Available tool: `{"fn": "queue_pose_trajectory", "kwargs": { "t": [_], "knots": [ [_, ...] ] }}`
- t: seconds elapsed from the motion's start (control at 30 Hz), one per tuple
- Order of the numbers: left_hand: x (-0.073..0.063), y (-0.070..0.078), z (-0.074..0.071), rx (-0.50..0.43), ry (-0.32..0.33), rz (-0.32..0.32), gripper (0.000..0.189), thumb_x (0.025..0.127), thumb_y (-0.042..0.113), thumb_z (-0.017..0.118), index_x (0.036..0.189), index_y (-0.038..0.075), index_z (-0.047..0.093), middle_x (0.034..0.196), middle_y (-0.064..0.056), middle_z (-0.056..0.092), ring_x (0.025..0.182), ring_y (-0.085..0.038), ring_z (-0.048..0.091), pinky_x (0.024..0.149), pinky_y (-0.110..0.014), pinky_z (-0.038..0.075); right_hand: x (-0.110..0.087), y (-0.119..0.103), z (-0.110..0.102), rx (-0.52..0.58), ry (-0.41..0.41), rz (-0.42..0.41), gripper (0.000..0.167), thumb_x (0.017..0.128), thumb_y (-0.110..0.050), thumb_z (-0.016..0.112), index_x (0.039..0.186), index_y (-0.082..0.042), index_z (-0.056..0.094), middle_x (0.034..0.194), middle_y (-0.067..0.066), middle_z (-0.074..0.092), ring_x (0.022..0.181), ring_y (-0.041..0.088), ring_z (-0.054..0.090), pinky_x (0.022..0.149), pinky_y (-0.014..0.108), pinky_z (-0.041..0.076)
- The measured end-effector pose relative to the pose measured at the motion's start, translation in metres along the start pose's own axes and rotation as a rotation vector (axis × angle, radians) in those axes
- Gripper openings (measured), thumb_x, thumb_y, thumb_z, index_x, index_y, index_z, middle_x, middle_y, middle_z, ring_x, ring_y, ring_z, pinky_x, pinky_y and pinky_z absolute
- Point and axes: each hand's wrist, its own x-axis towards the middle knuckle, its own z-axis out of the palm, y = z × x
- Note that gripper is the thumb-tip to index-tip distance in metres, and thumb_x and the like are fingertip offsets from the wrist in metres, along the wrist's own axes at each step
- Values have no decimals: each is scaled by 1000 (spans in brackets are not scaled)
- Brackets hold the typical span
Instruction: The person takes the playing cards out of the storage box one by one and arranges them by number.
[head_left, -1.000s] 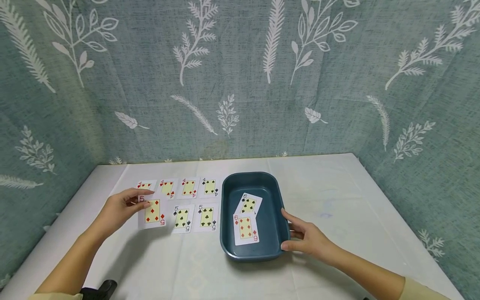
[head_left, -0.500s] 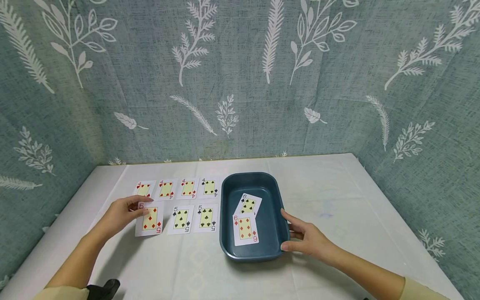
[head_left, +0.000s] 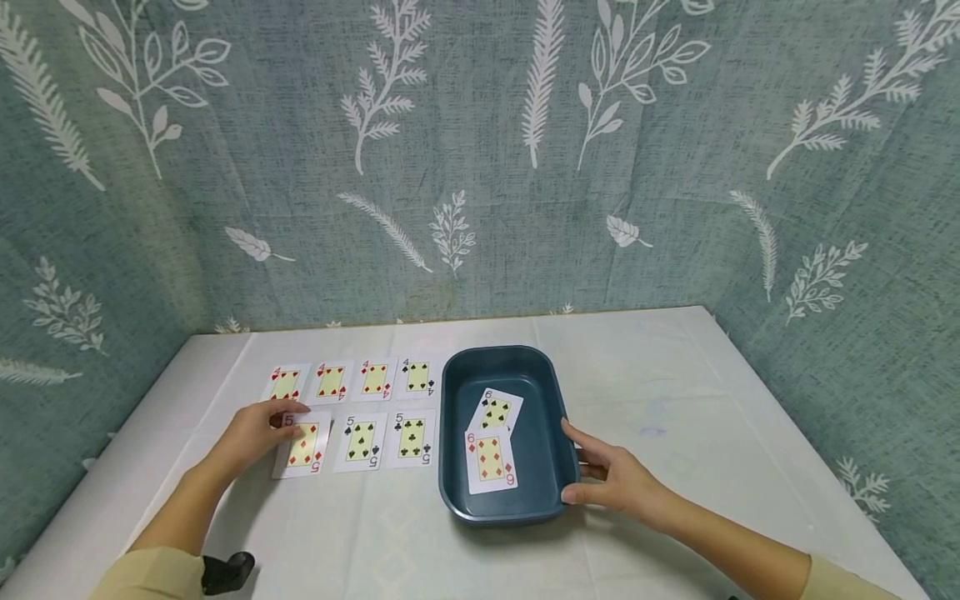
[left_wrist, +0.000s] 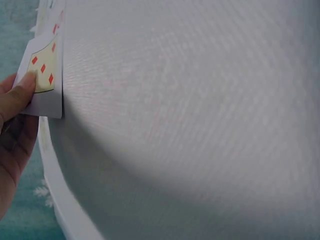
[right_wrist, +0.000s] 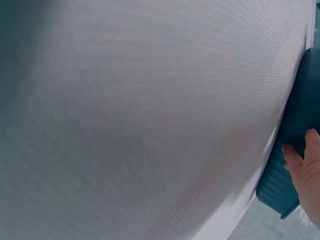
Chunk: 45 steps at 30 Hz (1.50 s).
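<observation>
My left hand [head_left: 251, 435] pinches the five of diamonds [head_left: 303, 450] by its upper left part, at the left end of the nearer card row. In the left wrist view the thumb lies across the card's face and the card [left_wrist: 42, 67] bends slightly. Beside it lie the five of spades [head_left: 362, 442] and five of clubs [head_left: 412, 437]. My right hand [head_left: 618, 481] touches the right side of a dark blue tray [head_left: 542, 433], its fingertips at the rim and outer wall. Inside the tray, the six of diamonds [head_left: 491, 462] partly covers the six of spades [head_left: 497, 410].
Behind the fives runs a row of fours: two hearts cards [head_left: 332, 382], the four of diamonds [head_left: 375, 379] and the four of spades [head_left: 417, 377]. White cloth [head_left: 675, 392] covers the table. Patterned green fabric [head_left: 495, 275] stands behind and at both sides.
My left hand has brought the five of diamonds down toward the cloth, slightly nearer me, into line with the other fives. My right hand and the tray have stayed in place.
</observation>
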Motion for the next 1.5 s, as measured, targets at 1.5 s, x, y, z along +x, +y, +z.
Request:
{"fn": "queue_pose_trajectory", "kwargs": {
  "t": [1.5],
  "knots": [
    [10,41,6,-30,192,54,51,84,21,72,126,-5,56,109,-23,64,96,-36,62,68,-37,51,-1,-2,0,-16,7,16,88,81,-18,75,149,-3,22,135,34,44,114,39,57,86,29,52]
  ]
}}
